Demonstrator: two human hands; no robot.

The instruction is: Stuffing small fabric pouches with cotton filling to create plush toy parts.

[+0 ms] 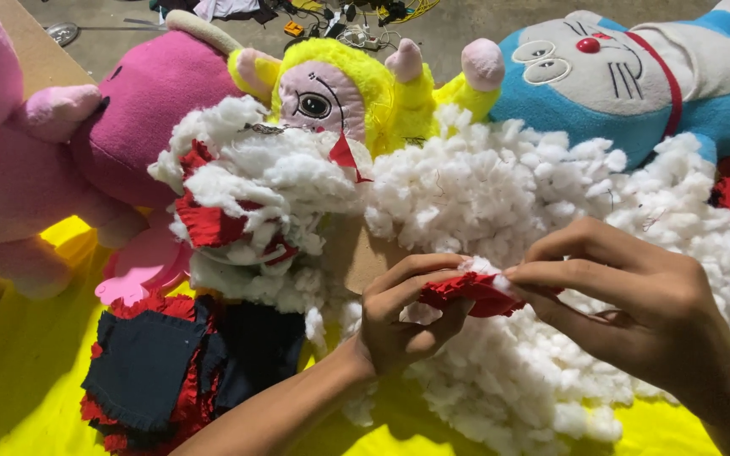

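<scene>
Yellow cloth (19, 371) under a white stuffing (551, 211) heap, plush toys behind; left hand (403, 317) and right hand (627, 295) both pinch a red fabric (471, 291) scrap between them, above the stuffing.

two bare hands and forearms show in the head view, and nothing else of the person. the left hand (403, 317) comes on a slim forearm with no sleeve, no watch and no band at the wrist. the right hand (627, 300) is bare as well, its wrist uncovered to the frame edge. the fingers (580, 241) are long and slender, with no rings or gloves. the nails that show are short and unpainted.
</scene>
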